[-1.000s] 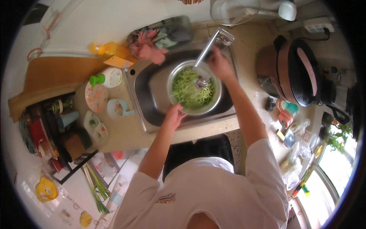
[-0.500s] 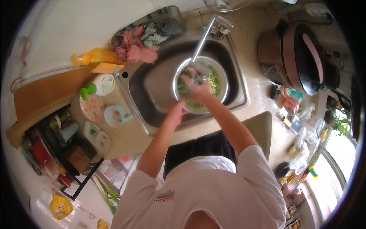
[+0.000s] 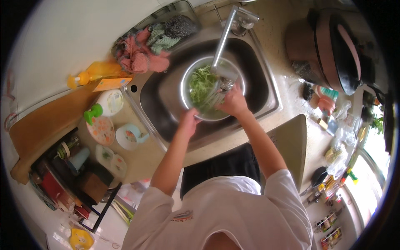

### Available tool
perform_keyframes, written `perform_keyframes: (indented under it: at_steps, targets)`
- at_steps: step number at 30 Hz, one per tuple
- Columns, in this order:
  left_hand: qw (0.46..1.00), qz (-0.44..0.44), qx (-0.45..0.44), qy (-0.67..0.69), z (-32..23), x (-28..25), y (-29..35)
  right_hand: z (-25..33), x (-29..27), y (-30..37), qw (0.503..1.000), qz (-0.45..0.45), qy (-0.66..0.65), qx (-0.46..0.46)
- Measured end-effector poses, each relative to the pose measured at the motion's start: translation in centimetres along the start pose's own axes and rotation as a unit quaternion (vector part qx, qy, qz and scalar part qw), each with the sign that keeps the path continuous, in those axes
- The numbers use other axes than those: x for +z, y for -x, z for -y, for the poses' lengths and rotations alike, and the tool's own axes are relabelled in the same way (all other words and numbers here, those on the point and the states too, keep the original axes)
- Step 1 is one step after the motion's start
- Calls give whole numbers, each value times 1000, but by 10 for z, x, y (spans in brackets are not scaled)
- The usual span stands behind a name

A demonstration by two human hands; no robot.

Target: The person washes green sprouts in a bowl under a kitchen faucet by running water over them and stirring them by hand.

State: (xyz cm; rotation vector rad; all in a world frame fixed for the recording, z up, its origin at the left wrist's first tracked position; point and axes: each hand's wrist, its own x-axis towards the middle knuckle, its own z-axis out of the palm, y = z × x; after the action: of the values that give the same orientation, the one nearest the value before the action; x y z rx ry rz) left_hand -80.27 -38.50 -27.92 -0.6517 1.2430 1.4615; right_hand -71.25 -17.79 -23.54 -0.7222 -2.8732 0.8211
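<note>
A round metal bowl [image 3: 184, 93] stands in the sink under the faucet [image 3: 223, 43]. Thin green shoots [image 3: 201, 81] lie in water, bunched toward the bowl's left side. My left hand [image 3: 189, 121] grips the bowl's near-left rim, its fingertips partly hidden. Inside the right part of the bowl, beneath the spout, is my right hand [image 3: 234, 102]. Its fingers look spread and hold no visible clump of shoots; some fingertips are hidden by the faucet head and water.
Left of the sink are a white bottle with a green cap [image 3: 109, 103], a light-blue cup [image 3: 126, 136] and a patterned plate [image 3: 101, 130]. Cloths [image 3: 141, 50] hang at the back left. A large cooker [image 3: 325, 52] stands right of the sink, and a cutting board [image 3: 291, 141] leans near the counter edge.
My right hand has moved from the middle of the shoots to the bowl's right side. The shoots are now gathered at the left. My left hand stays at the rim.
</note>
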Motion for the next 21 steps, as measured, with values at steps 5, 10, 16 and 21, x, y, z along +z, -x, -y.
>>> perform_keyframes:
  at_steps: [5, 10, 16, 21]
  targets:
    - [999, 36, 5, -21, 0, 9, 2, -11, 45, 5, 988, -42, -65, 136]
    - [999, 33, 18, -2, 8, -4, -3, -7, 57, 10, 986, -2, -145, 78]
    - [999, 0, 5, 34, 14, -2, 0, 52, 22, 21, 997, 66, -2, -33]
    - [999, 25, 41, -20, 11, -12, 3, 11, 35, 2, 996, 27, 73, 40]
